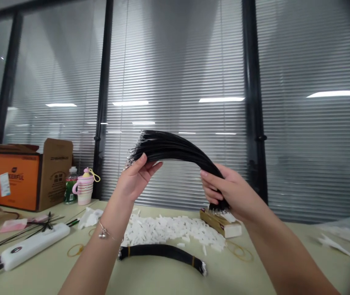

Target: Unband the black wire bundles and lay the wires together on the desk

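A thick bundle of black wires point(175, 145) with silvery metal ends arches in the air between my hands. Near its fanned-out left end, my left hand point(138, 176) holds it from below, thumb in front. My right hand point(224, 184) is wrapped around the lower right part, and the other metal ends poke out beneath it. Below, on the table, lies a second black wire bundle point(162, 250), tied with yellowish rubber bands near both ends. Behind that bundle spreads a heap of small white plastic pieces point(171, 230).
A small brown box point(214, 223) stands beside the heap, near loose rubber bands point(240, 250). On the left are a white power strip-like device point(36, 246), an orange carton point(16, 180), a green-labelled bottle point(71, 186) and a pink cup point(85, 188). Windows with blinds rise behind.
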Motion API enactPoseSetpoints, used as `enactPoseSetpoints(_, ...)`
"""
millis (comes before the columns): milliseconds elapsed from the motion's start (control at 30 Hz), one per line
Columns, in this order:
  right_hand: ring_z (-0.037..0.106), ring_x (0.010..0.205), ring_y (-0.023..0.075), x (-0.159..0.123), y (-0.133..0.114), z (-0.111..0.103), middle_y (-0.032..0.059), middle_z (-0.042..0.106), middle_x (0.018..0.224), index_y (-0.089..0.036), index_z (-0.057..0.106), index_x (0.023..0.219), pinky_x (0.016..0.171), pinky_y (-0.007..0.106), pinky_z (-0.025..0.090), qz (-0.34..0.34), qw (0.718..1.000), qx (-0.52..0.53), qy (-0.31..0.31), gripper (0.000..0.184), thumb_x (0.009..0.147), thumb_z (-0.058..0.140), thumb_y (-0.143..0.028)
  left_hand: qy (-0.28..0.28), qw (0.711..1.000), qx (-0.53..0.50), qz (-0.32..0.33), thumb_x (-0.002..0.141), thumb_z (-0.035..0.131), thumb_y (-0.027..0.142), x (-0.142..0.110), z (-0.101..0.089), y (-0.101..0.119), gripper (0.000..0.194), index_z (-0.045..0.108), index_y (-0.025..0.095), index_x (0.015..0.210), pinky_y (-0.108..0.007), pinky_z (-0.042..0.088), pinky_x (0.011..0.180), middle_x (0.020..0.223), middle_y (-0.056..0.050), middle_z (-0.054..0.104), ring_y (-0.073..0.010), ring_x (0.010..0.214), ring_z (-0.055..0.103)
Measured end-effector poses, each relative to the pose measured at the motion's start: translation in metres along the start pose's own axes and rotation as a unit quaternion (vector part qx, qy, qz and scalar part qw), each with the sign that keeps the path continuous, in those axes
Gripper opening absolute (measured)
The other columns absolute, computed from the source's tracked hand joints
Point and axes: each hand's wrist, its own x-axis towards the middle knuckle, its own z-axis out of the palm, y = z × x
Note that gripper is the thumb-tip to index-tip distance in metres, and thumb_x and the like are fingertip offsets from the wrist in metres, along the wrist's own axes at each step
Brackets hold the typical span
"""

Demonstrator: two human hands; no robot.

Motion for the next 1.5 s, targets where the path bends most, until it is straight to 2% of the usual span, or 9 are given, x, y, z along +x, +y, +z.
enactPoseSetpoints(167,0.027,0.036,0.0011,-0.002,-0.005,-0.002,-0.0086,0.033,0.049,-0.017,0.038,0.059,0.034,0.016,0.026,0.008,0.997,0.081,0.009,0.034,0.074,0.066,-0.031,-0.026,0.999,0.029,0.022,0.056,0.081,0.026,-0.003,0.002,0.004,0.024,0.069,0.017,0.075,-0.024,0.055,0.069,0.075,0.001,0.072,-0.0161,0.078,0.067)
enactPoseSetpoints(533,0.023,0.034,-0.0013,0.003,-0.015,-0.013,-0.0103,0.031,0.048,-0.014,0.046,0.061,0.029,0.01,0.028,0.035,0.967,0.25,0.028,0.027,0.068,0.071,-0.02,-0.087,0.991,0.103,0.003,0.06,0.079,0.023,-0.007,0.006,0.011,0.03,0.07,0.019,0.088,-0.02,0.056,0.057,0.085,-0.003,0.072,-0.0201,0.079,0.069)
enactPoseSetpoints(667,0.024,0.032,-0.0008,0.007,-0.015,-0.02,-0.0102,0.031,0.047,-0.013,0.049,0.065,0.029,0.01,0.027,0.02,0.951,0.304,0.051,0.017,0.08,0.057,-0.016,-0.09,0.989,0.12,0.007,0.06,0.078,0.026,-0.006,0.002,0.013,0.027,0.07,0.019,0.085,-0.02,0.055,0.055,0.079,-0.002,0.072,-0.018,0.074,0.069)
enactPoseSetpoints(767,0.026,0.033,-0.0002,0.016,-0.009,-0.028,-0.0104,0.031,0.047,-0.013,0.048,0.065,0.03,0.01,0.027,-0.006,0.934,0.348,0.081,0.025,0.089,0.044,-0.016,-0.089,0.988,0.129,0.011,0.063,0.076,0.028,-0.005,0.0,0.016,0.024,0.07,0.017,0.083,-0.018,0.054,0.053,0.08,-0.004,0.072,-0.0141,0.067,0.068)
enactPoseSetpoints(867,0.033,0.037,0.0008,0.028,0.005,-0.043,-0.0094,0.039,0.051,-0.013,0.05,0.069,0.034,0.012,0.032,-0.028,0.919,0.374,0.117,0.022,0.09,0.046,-0.021,-0.085,0.988,0.131,0.015,0.064,0.075,0.028,-0.004,0.0,0.019,0.02,0.069,0.016,0.079,-0.017,0.053,0.05,0.069,-0.001,0.07,-0.0106,0.058,0.065)
enactPoseSetpoints(1000,0.047,0.05,0.0036,0.043,0.024,-0.065,-0.0026,0.055,0.071,-0.012,0.055,0.088,0.043,0.016,0.041,-0.019,0.92,0.354,0.164,0.016,0.089,0.048,-0.027,-0.083,0.988,0.133,0.02,0.064,0.073,0.027,-0.003,0.002,0.022,0.017,0.069,0.015,0.075,-0.017,0.051,0.047,0.063,0.0,0.068,-0.0093,0.052,0.062)
enactPoseSetpoints(1100,0.052,0.057,0.0058,0.046,0.03,-0.071,0.0001,0.057,0.08,-0.013,0.055,0.096,0.048,0.019,0.045,-0.011,0.932,0.317,0.173,0.019,0.088,0.049,-0.029,-0.081,0.987,0.139,0.02,0.064,0.072,0.027,-0.004,0.003,0.023,0.016,0.068,0.015,0.073,-0.017,0.05,0.045,0.06,0.0,0.066,-0.0095,0.05,0.061)
enactPoseSetpoints(1333,0.043,0.047,0.003,0.036,0.032,-0.029,-0.0041,0.052,0.068,-0.013,0.055,0.089,0.04,0.015,0.038,-0.053,0.972,0.177,0.145,0.014,0.087,0.051,-0.025,-0.059,0.984,0.164,0.03,0.066,0.068,0.027,-0.007,0.005,0.024,0.013,0.067,0.014,0.069,-0.019,0.048,0.042,0.056,-0.001,0.063,-0.0106,0.046,0.059)
enactPoseSetpoints(1500,0.036,0.04,0.0011,0.03,0.032,-0.012,-0.0086,0.044,0.058,-0.012,0.054,0.085,0.036,0.013,0.033,-0.099,0.988,0.063,0.098,0.007,0.085,0.054,-0.019,0.01,0.978,0.189,0.083,0.065,0.068,0.027,-0.003,0.003,0.023,0.013,0.065,0.015,0.068,-0.018,0.049,0.045,0.059,0.0,0.064,-0.0113,0.054,0.061)
